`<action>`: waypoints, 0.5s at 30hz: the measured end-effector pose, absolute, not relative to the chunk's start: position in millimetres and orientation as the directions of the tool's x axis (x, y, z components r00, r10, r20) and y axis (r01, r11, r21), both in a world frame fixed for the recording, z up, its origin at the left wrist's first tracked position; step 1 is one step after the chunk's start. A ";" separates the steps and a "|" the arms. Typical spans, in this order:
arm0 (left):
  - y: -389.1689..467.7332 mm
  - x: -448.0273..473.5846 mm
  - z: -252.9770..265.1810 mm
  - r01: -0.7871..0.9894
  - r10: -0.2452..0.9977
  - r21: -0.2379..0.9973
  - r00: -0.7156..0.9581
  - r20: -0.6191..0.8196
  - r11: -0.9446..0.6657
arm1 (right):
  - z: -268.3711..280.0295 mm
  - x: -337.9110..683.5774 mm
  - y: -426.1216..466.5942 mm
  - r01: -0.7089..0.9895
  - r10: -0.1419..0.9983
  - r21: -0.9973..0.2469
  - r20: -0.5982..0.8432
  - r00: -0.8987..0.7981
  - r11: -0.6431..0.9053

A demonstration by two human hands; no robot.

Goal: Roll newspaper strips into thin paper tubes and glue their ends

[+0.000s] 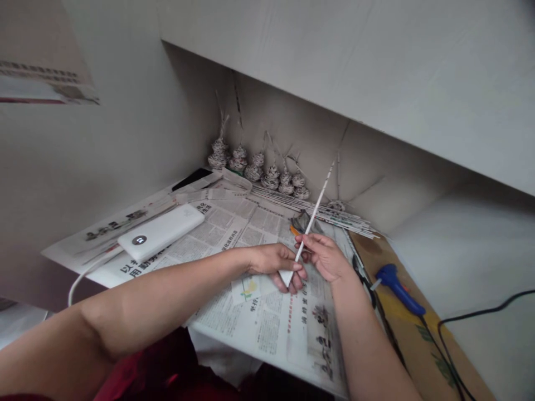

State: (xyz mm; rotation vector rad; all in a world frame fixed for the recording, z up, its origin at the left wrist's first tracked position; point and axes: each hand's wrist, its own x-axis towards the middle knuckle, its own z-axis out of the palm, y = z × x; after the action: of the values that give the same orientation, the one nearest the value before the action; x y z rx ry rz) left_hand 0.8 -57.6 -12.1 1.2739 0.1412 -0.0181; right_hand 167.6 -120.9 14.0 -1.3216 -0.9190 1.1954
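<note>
A thin white rolled paper stick (315, 209) slants up and to the right between my two hands. My left hand (281, 264) is closed around its lower end, where a wider loose flap of paper shows. Higher up the stick, my right hand (324, 253) pinches it between thumb and fingers. Both hands are above the newspaper (267, 328) that covers the table. A small card with a yellow print (249, 288) lies just below my left hand. Behind my right hand sits a dark object with an orange part (296, 230), partly hidden.
Several woven paper gourd shapes (271, 177) stand along the back wall, behind a bundle of paper sticks (346, 219). A white power bank (161, 231) with a cable lies at left. To the right, a blue glue gun (399, 289) rests on cardboard (438, 340). A sloping panel (355, 67) hangs overhead.
</note>
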 end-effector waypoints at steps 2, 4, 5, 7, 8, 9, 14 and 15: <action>-58.3 0.2 -10.8 0.099 0.060 0.952 0.991 -0.121 0.288 | 15.9 167.0 -121.8 -0.111 0.964 -0.987 -0.138 0.227 -0.115; -58.7 -0.2 -9.9 0.102 0.062 0.954 0.990 -0.125 0.281 | 19.1 166.4 -124.0 -0.086 0.975 -0.989 -0.131 0.179 -0.117; -58.8 -0.2 -9.6 0.105 0.064 0.955 0.990 -0.127 0.279 | 20.5 166.3 -125.1 -0.068 0.981 -0.990 -0.130 0.141 -0.121; -58.6 -0.1 -9.4 0.112 0.061 0.955 0.989 -0.133 0.275 | 21.6 166.7 -125.9 -0.041 0.986 -0.991 -0.134 0.101 -0.130; -58.3 0.0 -9.5 0.116 0.059 0.955 0.989 -0.137 0.273 | 21.3 167.0 -125.7 -0.036 0.985 -0.991 -0.135 0.112 -0.131; -58.0 0.0 -9.6 0.121 0.056 0.955 0.988 -0.141 0.270 | 20.6 167.5 -125.0 -0.036 0.982 -0.991 -0.130 0.139 -0.126; -56.2 -0.5 -10.7 0.135 0.068 0.956 0.985 -0.158 0.262 | 18.6 168.0 -123.3 -0.029 0.967 -0.996 -0.090 0.237 -0.086; -55.9 -0.6 -10.9 0.131 0.070 0.955 0.985 -0.155 0.265 | 19.1 167.6 -123.9 -0.022 0.974 -0.996 -0.092 0.208 -0.090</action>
State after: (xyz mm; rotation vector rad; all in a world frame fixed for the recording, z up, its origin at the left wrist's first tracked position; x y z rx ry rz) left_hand -0.6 -55.9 -10.9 1.3038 0.1788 -0.0411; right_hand 167.6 -123.9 19.1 -1.3587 -0.9991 1.1230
